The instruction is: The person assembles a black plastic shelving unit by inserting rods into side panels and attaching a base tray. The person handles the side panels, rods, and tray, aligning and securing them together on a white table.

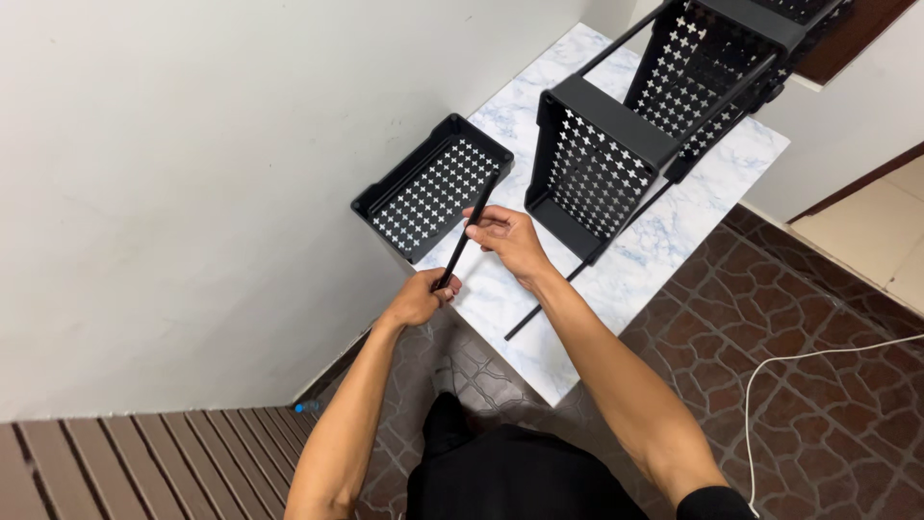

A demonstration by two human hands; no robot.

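Observation:
Both my hands hold one thin black rod (478,209) over a white marble-patterned table (664,231). My left hand (422,299) grips its lower end near the table's edge. My right hand (508,239) pinches it higher up, and its top end reaches over a loose black perforated tray (433,187) that lies on the table's left side. Right of my hands a black shelf rack (616,144) lies on its side, with perforated trays joined by rods.
Another black rod (549,301) lies on the table by my right forearm. A white wall (192,173) runs along the left. The floor (789,337) is dark brown patterned tile, with a white cable (770,376) at right and wooden slats (144,453) at lower left.

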